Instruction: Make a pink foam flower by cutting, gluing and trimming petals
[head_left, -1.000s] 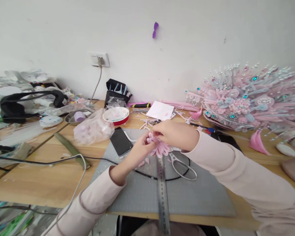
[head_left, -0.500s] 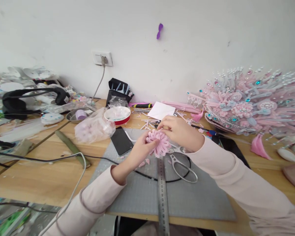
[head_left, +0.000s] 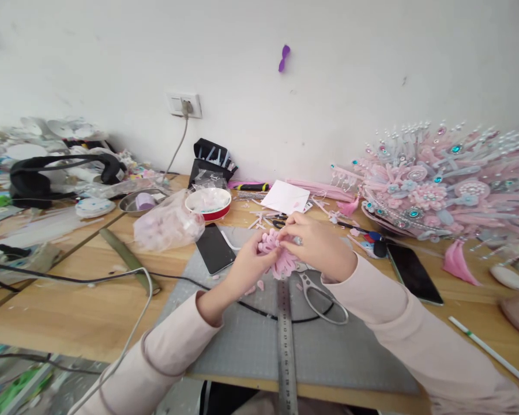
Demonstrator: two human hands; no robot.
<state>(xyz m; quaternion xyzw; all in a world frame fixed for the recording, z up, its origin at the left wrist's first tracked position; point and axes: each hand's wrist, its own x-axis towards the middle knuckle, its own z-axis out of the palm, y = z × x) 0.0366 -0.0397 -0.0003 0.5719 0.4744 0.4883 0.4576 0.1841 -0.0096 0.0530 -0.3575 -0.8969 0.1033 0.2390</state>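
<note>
A pink flower of looped, fuzzy petals (head_left: 282, 267) is held up between my two hands, over the grey cutting mat (head_left: 341, 357). My left hand (head_left: 253, 262) grips it from the left, thumb across the front. From the right, my right hand (head_left: 311, 245) pinches petals near the flower's top; its fingertips partly cover them. Below the flower lies a steel ruler (head_left: 286, 351), pointing toward me. Silver-handled scissors (head_left: 324, 300) rest on the mat by my right wrist, their blades hidden. Small pink scraps (head_left: 260, 285) lie left of the ruler.
A pink and pale-blue beaded headdress (head_left: 432, 184) fills the back right. Phones lie at left (head_left: 215, 249) and right (head_left: 415, 274). Behind the mat stand a red-and-white bowl (head_left: 218, 212) and a plastic bag (head_left: 168, 227). A black cable (head_left: 259, 311) crosses the mat.
My right hand has shifted slightly right and down against the flower, and now covers more of its right side. The flower is tilted differently. My right forearm has lowered, uncovering the right phone and a white stick.
</note>
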